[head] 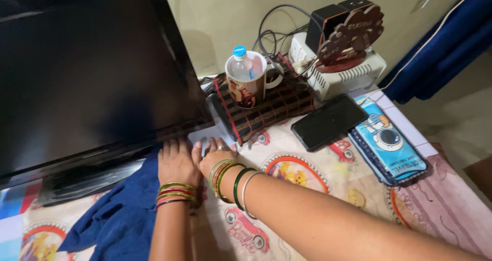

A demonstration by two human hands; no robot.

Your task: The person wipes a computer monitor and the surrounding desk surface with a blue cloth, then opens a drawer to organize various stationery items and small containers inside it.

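Both hands lie side by side at the foot of the black television [87,71], under its lower right corner. The left hand [177,163] rests flat, fingers spread, on a dark blue cloth [123,215] that is bunched over the table's near left part and runs under the screen's stand. The right hand [215,156] lies touching it, open and pressed down on a pale sheet on the table, gripping nothing. Coloured bangles ring both wrists.

The table [451,204] wears a pale printed cover with round red-rimmed cartoon pictures and small red cars; behind it is a plain cream wall, and dark blue fabric hangs at the far right.

Just beyond the right hand sits a dark woven mat [279,107] with red stitching, and on it a printed mug [248,81] holding a small clear bottle [241,63] with a blue cap. To the right lies a black phone [329,121], face up, and beside that a blue rectangular pouch [390,143] with a cartoon print, close to the table's right edge. At the back stand a white box [353,76], a carved brown wooden ornament [351,35], a small black speaker [322,22] and a tangle of cables [271,30].

Open cover shows only along the near right of the table.
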